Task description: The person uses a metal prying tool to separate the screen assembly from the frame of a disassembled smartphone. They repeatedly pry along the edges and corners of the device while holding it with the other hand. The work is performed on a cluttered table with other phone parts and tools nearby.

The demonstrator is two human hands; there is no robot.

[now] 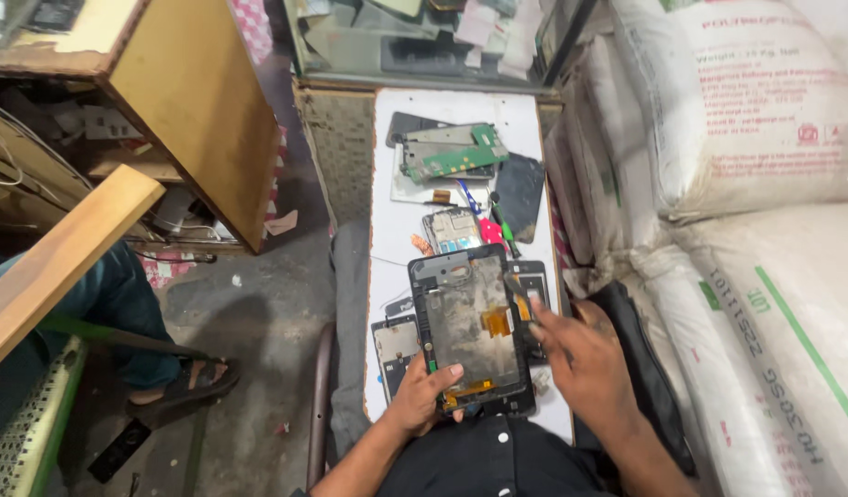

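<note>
An opened tablet (470, 322) with a black frame and dusty grey inside lies face down on the narrow white board (392, 230) in front of me. My left hand (422, 396) grips its lower left corner, thumb on the frame near an orange flex cable. My right hand (576, 354) holds a thin dark tool (518, 292) whose tip rests on the tablet's right edge.
Farther up the board lie a green circuit board (452, 152), phone frames (452, 228), a dark back cover (519, 193) and small screwdrivers (502, 225). Large white sacks (765, 184) stack on the right. A person's leg and sandal (180, 382) and wooden furniture (194, 101) are left.
</note>
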